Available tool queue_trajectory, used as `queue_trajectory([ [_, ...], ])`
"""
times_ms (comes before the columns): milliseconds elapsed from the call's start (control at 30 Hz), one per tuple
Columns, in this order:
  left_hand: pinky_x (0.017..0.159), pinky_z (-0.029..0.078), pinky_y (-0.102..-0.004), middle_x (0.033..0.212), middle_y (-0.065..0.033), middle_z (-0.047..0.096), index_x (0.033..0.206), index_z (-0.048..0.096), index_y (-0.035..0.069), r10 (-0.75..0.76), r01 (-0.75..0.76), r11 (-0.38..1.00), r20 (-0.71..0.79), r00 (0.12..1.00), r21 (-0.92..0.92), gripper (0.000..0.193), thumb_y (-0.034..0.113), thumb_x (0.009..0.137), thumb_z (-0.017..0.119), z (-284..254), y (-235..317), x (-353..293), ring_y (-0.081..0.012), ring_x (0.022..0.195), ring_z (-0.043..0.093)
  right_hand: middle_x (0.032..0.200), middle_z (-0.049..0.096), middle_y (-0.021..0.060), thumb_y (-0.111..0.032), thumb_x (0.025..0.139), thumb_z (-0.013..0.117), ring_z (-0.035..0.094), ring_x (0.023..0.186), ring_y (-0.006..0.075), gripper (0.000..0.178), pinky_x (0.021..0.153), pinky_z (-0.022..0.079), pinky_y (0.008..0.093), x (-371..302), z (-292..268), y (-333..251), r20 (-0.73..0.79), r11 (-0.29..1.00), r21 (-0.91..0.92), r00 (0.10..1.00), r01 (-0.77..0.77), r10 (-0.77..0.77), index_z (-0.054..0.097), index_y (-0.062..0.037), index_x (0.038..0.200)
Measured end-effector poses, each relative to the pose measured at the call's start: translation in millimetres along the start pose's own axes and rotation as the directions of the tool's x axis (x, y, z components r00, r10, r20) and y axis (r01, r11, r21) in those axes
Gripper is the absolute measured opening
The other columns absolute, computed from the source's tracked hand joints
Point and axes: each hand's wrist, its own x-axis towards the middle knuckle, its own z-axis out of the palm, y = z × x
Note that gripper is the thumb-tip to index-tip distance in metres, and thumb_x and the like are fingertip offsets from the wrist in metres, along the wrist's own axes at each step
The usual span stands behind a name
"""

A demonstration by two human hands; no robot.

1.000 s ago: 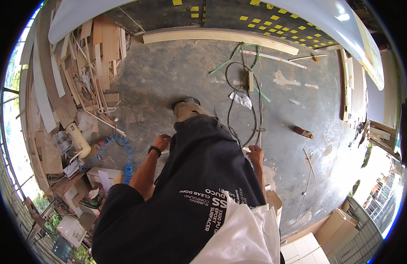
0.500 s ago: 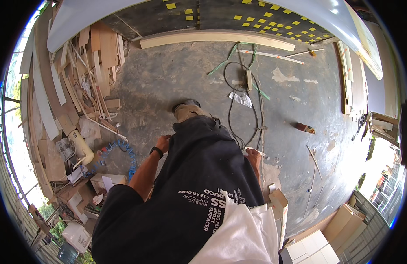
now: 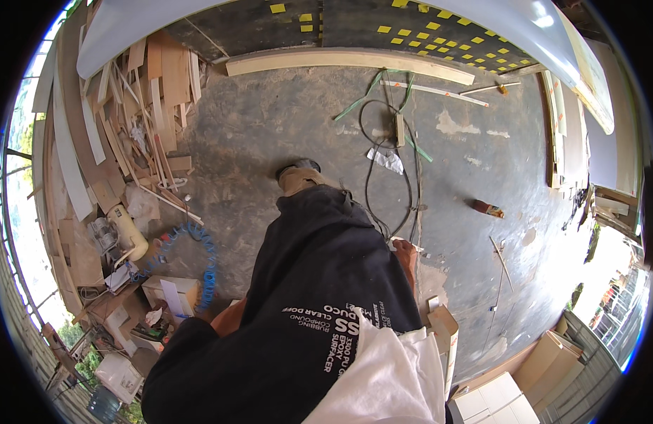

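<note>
My right hand point(image 3: 405, 254) is low beside my dark clothing, its fingers closed. A thin pale strip point(image 3: 393, 243) shows at both sides of the fingers and seems to be in them; its kind is too small to tell. The dark cable point(image 3: 369, 177) runs in a loop over the floor just beyond this hand. Of my left arm point(image 3: 230, 317) only a short piece shows near the sleeve; the left hand is hidden behind my clothing. One of my shoes point(image 3: 298, 167) stands on the floor ahead.
Wood offcuts point(image 3: 167, 78) and an air compressor point(image 3: 131, 234) with a blue coiled hose point(image 3: 208, 272) lie at left. A long board point(image 3: 347, 61) lies across the far side. A crumpled white sheet point(image 3: 387, 160) and a reddish-brown bottle point(image 3: 487, 208) are on the floor point(image 3: 234, 134).
My left hand and forearm have drawn back toward my body, and the hand has gone out of sight behind my clothing. My right hand has barely moved.
</note>
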Motion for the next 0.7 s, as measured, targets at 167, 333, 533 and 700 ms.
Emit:
queue_trajectory([
  [167, 0.091, 0.054, -0.0400, 0.105, -0.0188, 0.075, 0.115, 0.073, 0.005, 0.009, -0.033, 0.979, -0.121, 0.993, -0.203, 0.037, 0.033, 0.093, 0.067, 15.7, 5.2, -16.2, -0.0330, 0.098, 0.071, 0.080, 0.071, 0.0110, -0.022, 0.096, 0.065, 0.075, 0.066, 0.0197, 0.027, 0.054, 0.056, 0.0308, 3.5, -3.0, -7.6, 0.021, 0.996, 0.041, 0.996, -0.083, 0.082, 0.072, 0.0043, 0.096],
  [333, 0.092, 0.055, -0.0393, 0.106, -0.0176, 0.075, 0.116, 0.072, 0.004, -0.032, -0.124, 0.883, -0.321, 0.946, -0.454, 0.037, 0.034, 0.093, 0.067, 45.2, 22.3, -36.0, -0.0316, 0.098, 0.071, 0.086, 0.072, 0.0129, -0.021, 0.096, 0.064, 0.076, 0.070, 0.0212, 0.028, 0.054, 0.057, 0.0312, 25.5, -5.7, 1.5, 0.076, 0.991, 0.067, 0.991, -0.112, 0.107, 0.072, 0.0043, 0.102],
  [533, 0.093, 0.055, -0.0383, 0.107, -0.0161, 0.075, 0.117, 0.072, 0.004, -0.132, -0.473, 0.665, -0.715, 0.686, -0.578, 0.038, 0.034, 0.094, 0.067, 101.2, 36.2, -78.6, -0.0298, 0.098, 0.071, 0.088, 0.073, 0.0130, -0.022, 0.095, 0.064, 0.075, 0.069, 0.0210, 0.029, 0.055, 0.058, 0.0309, 22.9, -14.1, -43.2, 0.131, 0.986, -0.168, 0.991, -0.016, 0.038, 0.072, 0.0049, 0.104],
  [700, 0.095, 0.054, -0.0352, 0.111, -0.0123, 0.073, 0.119, 0.070, 0.002, -0.343, -0.443, 0.273, -0.517, 0.784, -0.854, 0.039, 0.034, 0.095, 0.067, 90.7, 118.8, -107.4, -0.0242, 0.099, 0.070, 0.081, 0.071, 0.0117, -0.020, 0.094, 0.064, 0.072, 0.067, 0.0184, 0.025, 0.054, 0.056, 0.0316, 38.0, -18.0, -50.9, 0.206, 0.980, -0.164, 0.975, 0.115, -0.080, 0.072, 0.0046, 0.095],
])
